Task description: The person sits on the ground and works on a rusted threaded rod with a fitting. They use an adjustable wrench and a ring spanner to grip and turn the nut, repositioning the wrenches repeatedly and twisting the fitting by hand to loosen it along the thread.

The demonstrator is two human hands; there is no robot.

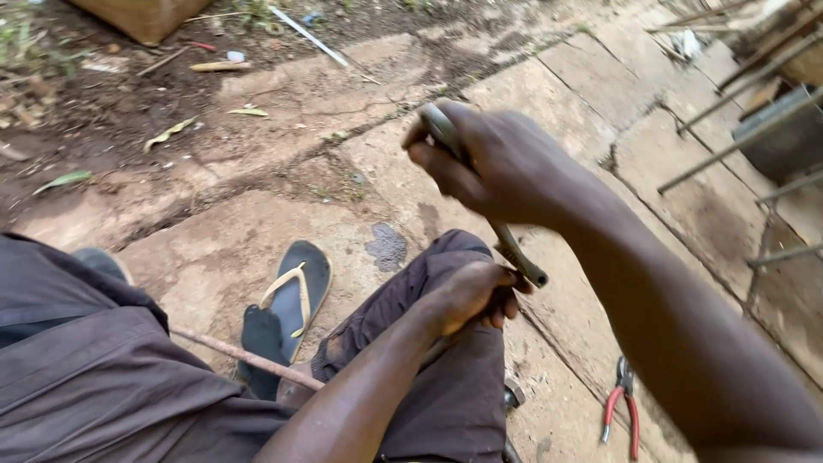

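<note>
Cracked concrete floor outdoors. Right hand [497, 167] closed round a metal tool [506, 244]; left hand [471, 296] pinching its lower end on the knee — mid-adjustment, likely needing a steady grip.

one sandal [296, 296], one pliers [623, 407]

At lower centre, a dark blue flip-flop [296, 296] carries pale yellow straps. The trousers [446, 369] are dark grey-purple. At lower right, the pliers [623, 407] have red handles. The metal tool [506, 240] is dull grey. The paving slabs [600, 94] are tan, with a grey stain.
</note>
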